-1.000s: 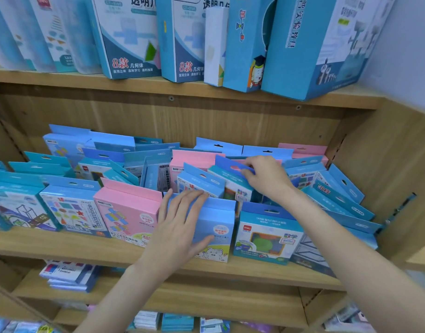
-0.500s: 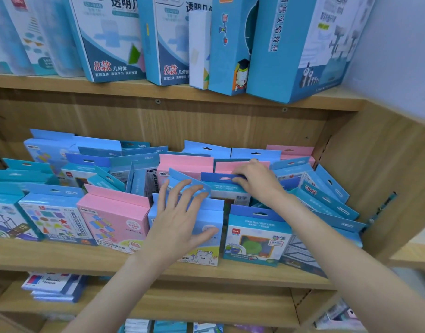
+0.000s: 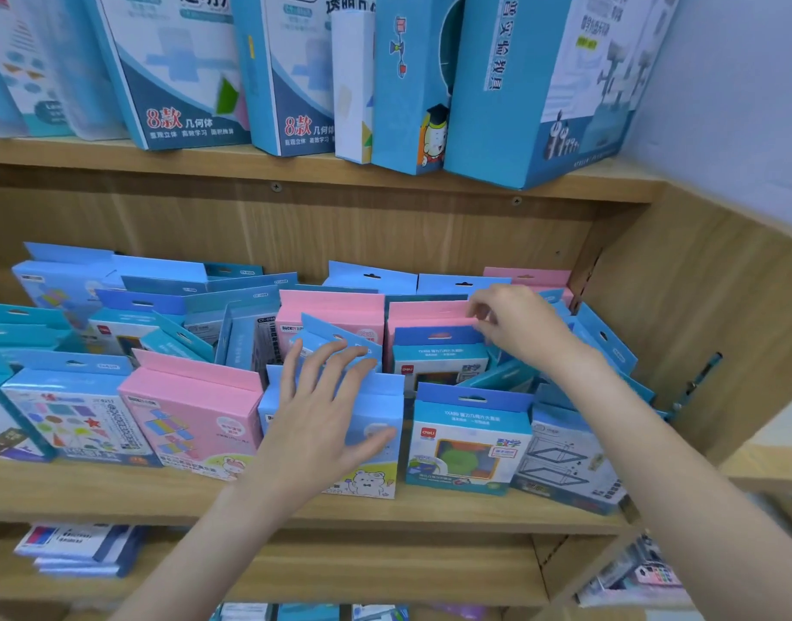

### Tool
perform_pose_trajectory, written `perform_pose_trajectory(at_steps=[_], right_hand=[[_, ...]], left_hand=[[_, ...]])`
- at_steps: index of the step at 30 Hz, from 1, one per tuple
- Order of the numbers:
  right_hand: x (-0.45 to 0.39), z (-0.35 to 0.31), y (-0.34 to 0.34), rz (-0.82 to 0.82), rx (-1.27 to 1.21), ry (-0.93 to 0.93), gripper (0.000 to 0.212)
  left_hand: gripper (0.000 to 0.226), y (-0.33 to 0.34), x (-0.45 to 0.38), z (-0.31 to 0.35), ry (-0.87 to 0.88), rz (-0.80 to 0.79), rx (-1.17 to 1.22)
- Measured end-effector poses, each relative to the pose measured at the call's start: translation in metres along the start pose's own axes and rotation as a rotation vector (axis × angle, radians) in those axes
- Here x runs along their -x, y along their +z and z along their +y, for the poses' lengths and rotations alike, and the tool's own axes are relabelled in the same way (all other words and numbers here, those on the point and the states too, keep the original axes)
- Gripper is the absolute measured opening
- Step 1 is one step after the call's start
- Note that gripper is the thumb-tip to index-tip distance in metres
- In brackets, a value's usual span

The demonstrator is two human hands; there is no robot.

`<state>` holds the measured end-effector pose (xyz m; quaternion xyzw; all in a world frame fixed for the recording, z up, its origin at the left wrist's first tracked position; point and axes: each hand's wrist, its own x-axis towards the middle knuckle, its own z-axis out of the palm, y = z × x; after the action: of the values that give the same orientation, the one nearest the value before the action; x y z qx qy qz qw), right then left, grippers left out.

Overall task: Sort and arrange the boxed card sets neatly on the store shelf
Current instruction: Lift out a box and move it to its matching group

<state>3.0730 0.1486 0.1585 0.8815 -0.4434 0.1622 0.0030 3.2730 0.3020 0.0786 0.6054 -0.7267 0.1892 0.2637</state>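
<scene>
Head view: left hand [image 3: 327,419] lying flat, fingers spread, grip open, pressing on front of light-blue bear box [image 3: 376,445] standing at shelf [image 3: 116,490] front edge. Right hand [image 3: 515,324] reaching further back, grip pinching top flap of pink box [image 3: 430,316] standing behind blue-header box [image 3: 439,356].
</scene>
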Motion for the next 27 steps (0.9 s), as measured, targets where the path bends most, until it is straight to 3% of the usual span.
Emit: perform_pose_trajectory(at_steps=[3,6,8,13,15,18,24,27], right_hand=[[0.021,0.016,-0.028,-0.152,-0.217,-0.078,0.013],[0.036,0.027,-0.028,-0.409,-0.086,-0.107,0.018],[0.036,0.030,-0.012,-0.349,-0.007,-0.122,0.016],[0.030,0.032,-0.024,0.120,-0.117,-0.068,0.018],[0.031,0.032,-0.041,0.223,-0.180,-0.012,0.017],[0.037,0.027,-0.058,0.191,-0.439,0.060,0.010],[0.059,0.028,-0.092,0.212,-0.823,0.090,0.027],[0.069,0.024,-0.107,0.172,-0.766,0.077,0.028]], left_hand=[[0.060,-0.002,-0.006,0.005,0.063,0.014,0.037],[0.054,-0.001,-0.018,0.012,0.110,0.022,0.054],[0.049,0.001,-0.024,0.017,0.150,0.009,0.057],[0.040,0.009,-0.023,0.020,0.226,0.005,0.068],[0.037,0.011,-0.023,0.020,0.217,0.007,0.063],[0.034,0.010,-0.025,0.021,0.195,0.008,0.071],[0.033,0.012,-0.025,0.020,0.195,0.015,0.068],[0.033,0.015,-0.024,0.020,0.189,0.024,0.057]])
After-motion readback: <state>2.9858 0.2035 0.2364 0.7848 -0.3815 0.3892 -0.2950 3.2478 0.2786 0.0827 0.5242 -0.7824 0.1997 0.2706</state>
